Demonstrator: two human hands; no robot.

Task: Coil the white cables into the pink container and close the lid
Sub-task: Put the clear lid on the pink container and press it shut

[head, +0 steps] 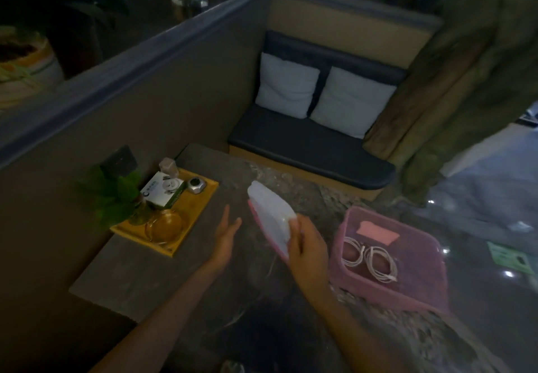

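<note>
With the white cables (368,259) coiled inside the pink container (431,297) on the surface (180,262), the lid (270,221) was gripped, tilted, by the right hand (307,249), apparently for closing, while the left hand (225,234) was held spread.

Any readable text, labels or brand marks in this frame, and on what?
White box on the yellow tray: printed marks, too blurred to read.
Green sheet at right: print too blurred to read.
Pink tag in the pink container: no text visible.
</note>
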